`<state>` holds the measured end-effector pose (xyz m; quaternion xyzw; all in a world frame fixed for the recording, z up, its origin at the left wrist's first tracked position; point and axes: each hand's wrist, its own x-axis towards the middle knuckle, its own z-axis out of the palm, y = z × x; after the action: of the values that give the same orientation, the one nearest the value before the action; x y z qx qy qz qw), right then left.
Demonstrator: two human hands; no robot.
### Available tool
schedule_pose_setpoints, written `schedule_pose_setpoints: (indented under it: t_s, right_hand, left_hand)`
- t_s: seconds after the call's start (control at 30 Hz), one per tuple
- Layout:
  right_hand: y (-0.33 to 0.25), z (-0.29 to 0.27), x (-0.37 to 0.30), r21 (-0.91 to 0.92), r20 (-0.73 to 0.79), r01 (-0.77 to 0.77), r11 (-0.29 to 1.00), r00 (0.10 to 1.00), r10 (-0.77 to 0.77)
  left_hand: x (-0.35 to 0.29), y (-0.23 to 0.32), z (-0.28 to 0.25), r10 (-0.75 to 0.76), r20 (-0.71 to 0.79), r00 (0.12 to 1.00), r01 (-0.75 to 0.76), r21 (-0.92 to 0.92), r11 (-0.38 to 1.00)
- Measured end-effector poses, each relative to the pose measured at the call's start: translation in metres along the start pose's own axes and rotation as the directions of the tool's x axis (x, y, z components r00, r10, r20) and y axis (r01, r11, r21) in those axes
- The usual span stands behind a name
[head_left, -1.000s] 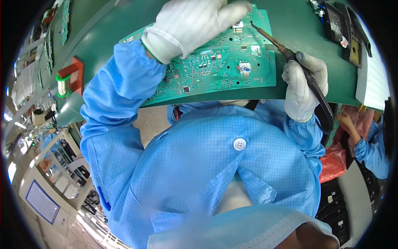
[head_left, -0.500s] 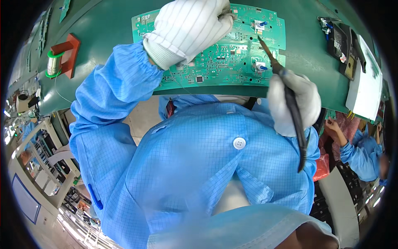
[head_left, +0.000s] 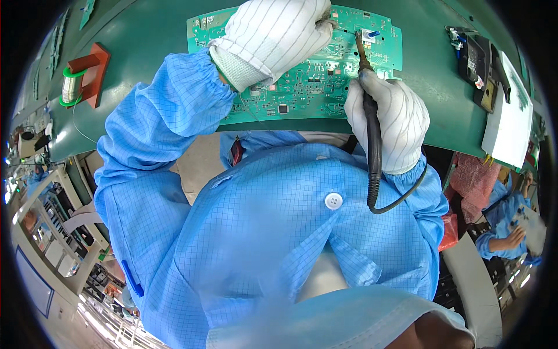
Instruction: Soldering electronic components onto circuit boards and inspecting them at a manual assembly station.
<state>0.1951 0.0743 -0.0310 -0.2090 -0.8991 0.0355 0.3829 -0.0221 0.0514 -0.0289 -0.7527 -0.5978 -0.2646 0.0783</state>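
A green circuit board [head_left: 314, 104] lies on the green bench mat. My right hand [head_left: 390, 116], in a white striped glove, grips a soldering iron [head_left: 372, 125] with a dark handle and a cord. The iron's tip is beside a white component with a blue shaft [head_left: 369, 35] at the board's upper right. Over the board's upper middle, my left hand [head_left: 279, 38], gloved too, has its fingers pinched on thin solder wire [head_left: 344, 28], whose end reaches toward the iron's tip. My right hand covers the board's lower right part.
At the left, a solder spool [head_left: 71, 88] sits on a red-brown stand [head_left: 96, 75], its wire trailing toward me. A black tray-like holder [head_left: 479, 64] and white sheets [head_left: 511, 125] lie at the right. A co-worker in blue [head_left: 505, 224] is beyond.
My right hand has moved left and up, bringing the iron's tip from below the upper blue-shafted component to its left side. My left hand has shifted slightly right. The co-worker has moved.
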Motion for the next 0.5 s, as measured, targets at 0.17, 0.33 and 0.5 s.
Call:
schedule_pose_setpoints:
  t_s: [0.17,0.33,0.5]
  right_hand:
    - [-0.0017,0.0017,0.0004,0.016,0.010,-0.003,1.000,1.000,0.003]
    - [-0.0060,0.0015,0.0031,-0.005,0.004,-0.030,1.000,1.000,0.030]
    - [-0.0072,0.0004,0.0041,0.012,0.011,-0.044,0.999,0.999,0.044]
  left_hand:
    - [-0.0013,0.0022,0.0013,0.038,-0.033,0.999,-0.037,0.037,0.999]
    - [-0.0032,0.0041,-0.0011,0.021,0.012,1.000,-0.022,0.104,0.994]
    - [-0.0019,0.0032,-0.0046,0.091,-0.008,0.996,-0.091,0.077,0.993]
